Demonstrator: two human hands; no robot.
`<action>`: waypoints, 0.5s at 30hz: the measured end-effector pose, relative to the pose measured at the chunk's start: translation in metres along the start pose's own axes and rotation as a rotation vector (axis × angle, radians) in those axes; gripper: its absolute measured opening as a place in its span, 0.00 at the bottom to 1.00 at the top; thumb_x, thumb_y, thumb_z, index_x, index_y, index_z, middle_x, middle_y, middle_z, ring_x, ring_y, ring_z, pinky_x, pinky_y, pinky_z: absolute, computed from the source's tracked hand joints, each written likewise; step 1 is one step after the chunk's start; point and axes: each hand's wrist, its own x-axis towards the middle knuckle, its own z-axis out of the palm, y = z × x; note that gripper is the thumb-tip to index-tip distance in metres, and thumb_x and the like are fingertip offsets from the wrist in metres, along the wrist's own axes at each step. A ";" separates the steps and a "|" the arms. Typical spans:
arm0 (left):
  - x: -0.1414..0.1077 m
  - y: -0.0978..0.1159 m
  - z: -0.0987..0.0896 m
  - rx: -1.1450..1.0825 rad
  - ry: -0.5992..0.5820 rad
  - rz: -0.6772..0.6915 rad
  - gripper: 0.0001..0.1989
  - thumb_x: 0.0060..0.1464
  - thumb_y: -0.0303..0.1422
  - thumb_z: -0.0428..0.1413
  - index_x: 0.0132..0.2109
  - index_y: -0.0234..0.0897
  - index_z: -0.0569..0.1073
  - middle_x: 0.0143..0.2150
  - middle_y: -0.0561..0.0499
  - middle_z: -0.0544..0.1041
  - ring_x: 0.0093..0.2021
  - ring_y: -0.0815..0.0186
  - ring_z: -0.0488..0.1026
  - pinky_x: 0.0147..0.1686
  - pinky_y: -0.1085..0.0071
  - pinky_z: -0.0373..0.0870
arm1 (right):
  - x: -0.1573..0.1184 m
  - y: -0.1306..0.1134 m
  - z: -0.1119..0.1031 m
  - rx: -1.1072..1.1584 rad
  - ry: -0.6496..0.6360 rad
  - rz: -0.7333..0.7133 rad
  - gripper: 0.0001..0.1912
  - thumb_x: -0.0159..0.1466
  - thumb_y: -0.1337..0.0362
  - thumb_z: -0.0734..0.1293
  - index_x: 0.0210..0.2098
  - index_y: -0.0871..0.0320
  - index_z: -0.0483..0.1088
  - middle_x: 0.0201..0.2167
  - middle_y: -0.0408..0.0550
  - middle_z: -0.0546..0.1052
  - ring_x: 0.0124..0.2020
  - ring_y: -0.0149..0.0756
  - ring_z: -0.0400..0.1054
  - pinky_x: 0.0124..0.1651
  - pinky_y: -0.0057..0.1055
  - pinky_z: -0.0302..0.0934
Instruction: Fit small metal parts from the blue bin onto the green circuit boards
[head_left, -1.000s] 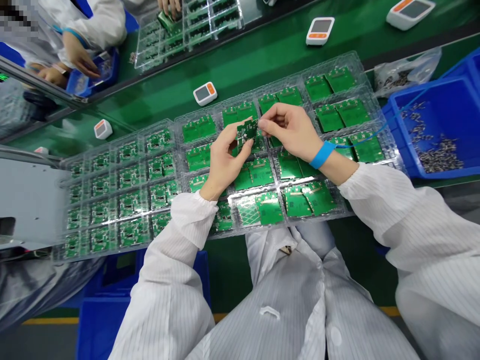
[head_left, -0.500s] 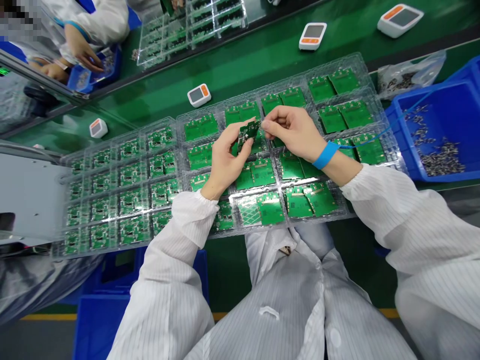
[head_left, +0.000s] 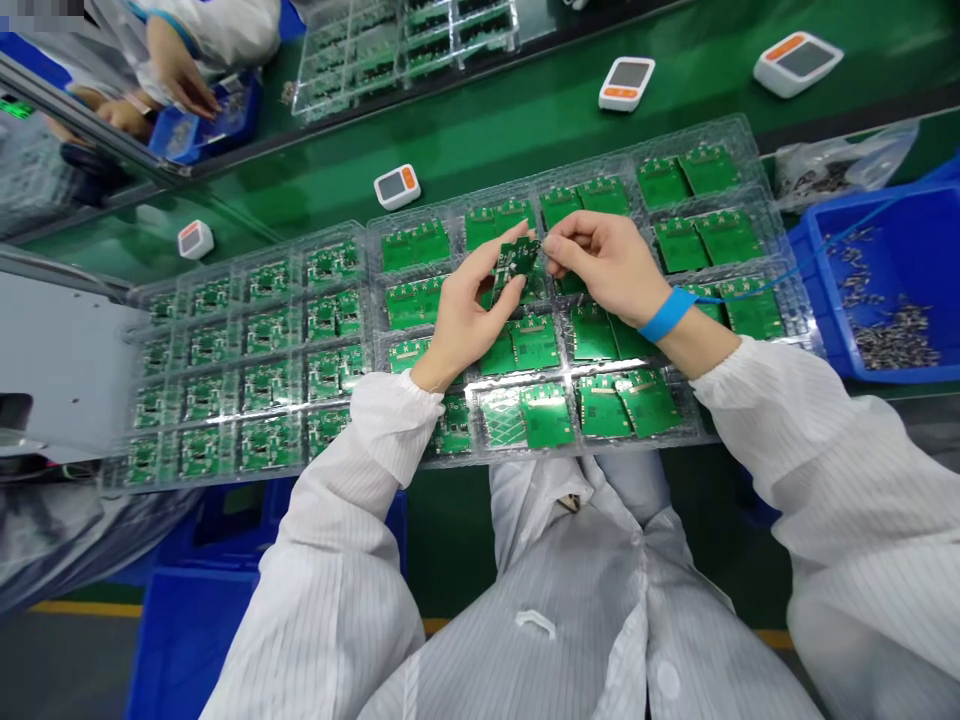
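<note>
Above the right-hand tray (head_left: 566, 370), my left hand (head_left: 474, 310) grips a green circuit board (head_left: 516, 262) by its edges, thumb at the lower right. My right hand (head_left: 604, 262), with a blue band (head_left: 666, 313) at its wrist, has thumb and forefinger pinched together at the board's upper right edge. Whatever sits between those fingertips is too small to make out. Green boards lie in the tray compartments under both hands. A second clear tray (head_left: 244, 340) on the left holds boards with components.
On the right stands a blue bin (head_left: 885, 290) of small metal parts, with a plastic bag (head_left: 840, 165) behind it. White-and-orange devices (head_left: 397, 187) stand behind the trays. At the upper left, another person's hand (head_left: 180, 75) is over a blue container (head_left: 214, 125).
The camera view has shifted slightly, so the trays and hands appear a little displaced. The held board shows its face more openly. Both hands keep nearly the same grip.
</note>
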 end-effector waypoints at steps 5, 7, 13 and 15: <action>0.000 -0.002 -0.001 0.008 -0.014 0.003 0.29 0.79 0.52 0.53 0.78 0.49 0.69 0.75 0.44 0.79 0.74 0.48 0.78 0.74 0.45 0.76 | 0.000 0.000 -0.001 0.009 -0.023 0.017 0.31 0.66 0.30 0.77 0.39 0.53 0.77 0.30 0.46 0.78 0.35 0.39 0.76 0.44 0.40 0.77; 0.001 -0.004 -0.002 0.012 -0.005 0.009 0.27 0.78 0.51 0.54 0.76 0.48 0.72 0.73 0.44 0.80 0.73 0.49 0.79 0.73 0.45 0.77 | 0.000 0.000 -0.002 -0.006 -0.041 0.025 0.31 0.65 0.30 0.77 0.38 0.53 0.77 0.30 0.46 0.78 0.35 0.39 0.76 0.44 0.40 0.77; 0.003 -0.002 -0.001 -0.020 -0.010 0.000 0.26 0.78 0.48 0.55 0.74 0.45 0.74 0.71 0.44 0.82 0.73 0.50 0.79 0.72 0.48 0.78 | 0.000 0.002 -0.006 -0.051 -0.055 0.058 0.31 0.65 0.30 0.78 0.37 0.53 0.76 0.30 0.46 0.77 0.37 0.41 0.77 0.43 0.39 0.77; 0.003 -0.001 0.001 -0.028 0.010 -0.009 0.25 0.78 0.47 0.55 0.74 0.45 0.75 0.71 0.44 0.82 0.73 0.49 0.79 0.72 0.49 0.79 | 0.001 0.002 -0.006 -0.068 -0.048 0.055 0.32 0.65 0.29 0.77 0.38 0.53 0.76 0.29 0.45 0.76 0.37 0.40 0.77 0.43 0.38 0.76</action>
